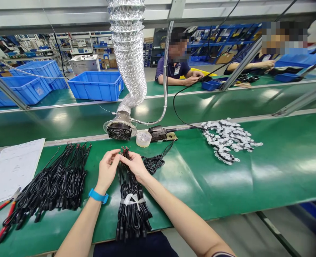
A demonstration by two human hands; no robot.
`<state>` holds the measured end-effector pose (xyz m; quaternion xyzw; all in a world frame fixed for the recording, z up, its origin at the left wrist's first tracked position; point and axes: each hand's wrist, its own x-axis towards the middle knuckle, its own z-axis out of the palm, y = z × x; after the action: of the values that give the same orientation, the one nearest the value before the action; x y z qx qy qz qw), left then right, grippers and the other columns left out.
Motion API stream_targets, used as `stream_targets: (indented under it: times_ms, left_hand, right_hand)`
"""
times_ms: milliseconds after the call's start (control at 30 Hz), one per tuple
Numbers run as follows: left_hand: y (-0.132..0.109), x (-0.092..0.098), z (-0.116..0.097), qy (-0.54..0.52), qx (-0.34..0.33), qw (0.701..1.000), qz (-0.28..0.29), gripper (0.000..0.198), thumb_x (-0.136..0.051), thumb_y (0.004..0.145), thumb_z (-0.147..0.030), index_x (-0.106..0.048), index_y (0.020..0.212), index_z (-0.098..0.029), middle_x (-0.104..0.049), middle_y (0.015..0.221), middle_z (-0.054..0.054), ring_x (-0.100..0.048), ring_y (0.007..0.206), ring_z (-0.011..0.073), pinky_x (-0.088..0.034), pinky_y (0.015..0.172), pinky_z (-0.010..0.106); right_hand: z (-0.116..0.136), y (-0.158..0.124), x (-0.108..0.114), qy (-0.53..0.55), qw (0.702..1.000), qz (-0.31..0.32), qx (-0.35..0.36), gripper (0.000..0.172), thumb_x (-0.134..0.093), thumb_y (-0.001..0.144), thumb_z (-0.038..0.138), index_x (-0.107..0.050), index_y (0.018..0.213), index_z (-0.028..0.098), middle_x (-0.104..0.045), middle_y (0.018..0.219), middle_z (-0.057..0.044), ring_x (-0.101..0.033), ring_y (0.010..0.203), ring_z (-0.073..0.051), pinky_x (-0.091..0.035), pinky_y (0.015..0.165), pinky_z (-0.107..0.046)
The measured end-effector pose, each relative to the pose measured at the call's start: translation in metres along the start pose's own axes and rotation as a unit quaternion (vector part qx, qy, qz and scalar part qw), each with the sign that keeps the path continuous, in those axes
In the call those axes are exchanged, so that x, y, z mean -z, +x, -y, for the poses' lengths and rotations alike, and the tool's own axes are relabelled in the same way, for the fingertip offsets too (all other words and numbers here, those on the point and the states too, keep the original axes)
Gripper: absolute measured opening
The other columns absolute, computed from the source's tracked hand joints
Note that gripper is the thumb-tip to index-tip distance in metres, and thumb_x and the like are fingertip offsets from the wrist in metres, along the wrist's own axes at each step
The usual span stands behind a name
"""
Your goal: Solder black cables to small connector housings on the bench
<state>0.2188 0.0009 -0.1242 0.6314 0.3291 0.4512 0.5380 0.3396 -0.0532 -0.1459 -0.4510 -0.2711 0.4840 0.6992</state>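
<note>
- Tied black cable bundle [132, 218]: on the green surface [254, 178], upper end held by right hand [136, 166]; left hand [107, 170] beside it, grip unclear.
- Beyond: foil duct [128, 46], blue crates [95, 87], co-workers [184, 73].

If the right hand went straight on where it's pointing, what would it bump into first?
Probably the left hand, close beside the right hand near the wire ends of the black cable bundle; whether they touch is unclear.
</note>
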Motion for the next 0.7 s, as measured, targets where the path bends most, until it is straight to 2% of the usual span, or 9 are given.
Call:
stream_targets:
  times_ms: [100, 233, 333, 467, 600, 700]
  left_hand:
    - [0.003, 0.003, -0.002, 0.011, 0.003, 0.997, 0.073, 0.025, -0.078, 0.082, -0.036, -0.079, 0.102, -0.022, -0.068, 0.102, 0.009, -0.063, 0.089, 0.0196, -0.051, 0.074, 0.027]
    - [0.013, 0.020, -0.001, 0.045, -0.005, 0.994, 0.101, 0.025, -0.076, 0.083, -0.038, -0.080, 0.101, -0.022, -0.068, 0.099, 0.008, -0.061, 0.072, 0.0149, -0.051, 0.065, 0.027]
    - [0.017, 0.030, -0.003, 0.028, 0.025, 0.996, 0.076, 0.029, -0.078, 0.081, -0.039, -0.079, 0.101, -0.019, -0.069, 0.089, 0.006, -0.057, 0.062, 0.0122, -0.049, 0.061, 0.027]
    - [0.019, 0.031, -0.003, -0.032, 0.059, 0.998, 0.013, 0.039, -0.080, 0.077, -0.037, -0.076, 0.111, -0.017, -0.068, 0.081, 0.003, -0.057, 0.064, 0.0112, -0.048, 0.064, 0.025]
    - [0.020, 0.031, 0.001, -0.066, 0.032, 0.997, -0.037, 0.045, -0.078, 0.079, -0.037, -0.072, 0.120, -0.019, -0.066, 0.086, 0.002, -0.057, 0.063, 0.0092, -0.047, 0.062, 0.023]
    - [0.020, 0.033, 0.001, -0.053, 0.011, 0.997, -0.056, 0.043, -0.078, 0.081, -0.039, -0.072, 0.118, -0.019, -0.067, 0.086, 0.003, -0.058, 0.061, 0.0091, -0.047, 0.060, 0.024]
  right_hand:
    - [0.004, 0.000, 0.000, 0.016, 1.000, 0.014, -0.003, 0.040, -0.089, 0.063, 0.050, -0.075, 0.081, 0.017, -0.071, 0.078, -0.001, -0.058, 0.074, -0.016, -0.046, 0.076, -0.029]
    - [0.007, -0.001, 0.000, 0.019, 0.998, 0.056, -0.028, 0.039, -0.089, 0.064, 0.047, -0.076, 0.085, 0.017, -0.071, 0.078, -0.001, -0.057, 0.071, -0.014, -0.046, 0.072, -0.028]
    - [0.005, -0.002, 0.001, 0.012, 0.995, 0.075, -0.066, 0.044, -0.091, 0.061, 0.043, -0.076, 0.093, 0.017, -0.071, 0.080, -0.002, -0.058, 0.069, -0.013, -0.045, 0.068, -0.027]
    - [0.004, -0.003, 0.000, -0.003, 0.994, 0.075, -0.085, 0.043, -0.092, 0.059, 0.040, -0.075, 0.090, 0.016, -0.071, 0.078, -0.001, -0.060, 0.069, -0.014, -0.044, 0.067, -0.027]
    - [0.005, -0.004, -0.001, -0.013, 0.994, 0.064, -0.085, 0.041, -0.093, 0.057, 0.037, -0.075, 0.088, 0.016, -0.069, 0.075, 0.000, -0.060, 0.068, -0.014, -0.044, 0.067, -0.028]
    - [0.005, -0.004, -0.001, -0.018, 0.995, 0.053, -0.086, 0.042, -0.092, 0.058, 0.038, -0.075, 0.089, 0.016, -0.069, 0.075, 0.000, -0.060, 0.068, -0.013, -0.044, 0.068, -0.028]
